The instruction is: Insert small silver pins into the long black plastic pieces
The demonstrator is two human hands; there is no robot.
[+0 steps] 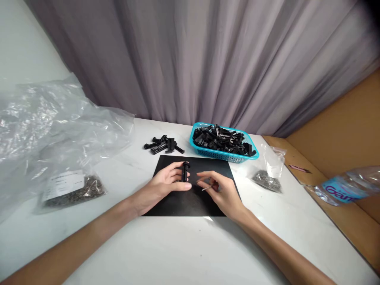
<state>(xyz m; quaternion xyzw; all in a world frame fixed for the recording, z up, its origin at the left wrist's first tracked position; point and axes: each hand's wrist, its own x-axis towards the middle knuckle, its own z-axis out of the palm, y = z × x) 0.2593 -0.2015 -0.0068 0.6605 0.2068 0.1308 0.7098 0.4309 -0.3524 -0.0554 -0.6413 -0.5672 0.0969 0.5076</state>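
Observation:
Over a black mat point(190, 204), my left hand point(168, 178) grips a small black plastic part point(185, 173) with a rounded head, held upright between thumb and fingers. Just to its right is my right hand point(219, 192), its fingers curled in a pinch around a thin, light-coloured metal pin point(206, 188). The pin's tip points left toward the black part, and the two are apart. Part of the pin is hidden by my fingers.
Behind the mat, a blue basket point(224, 155) holds many black parts, with a loose pile of black parts point(164, 145) left of it. Bags of small metal pieces point(267, 180) point(74, 192) lie at both sides. A plastic bottle point(350, 186) and a cardboard box point(335, 114) are at right.

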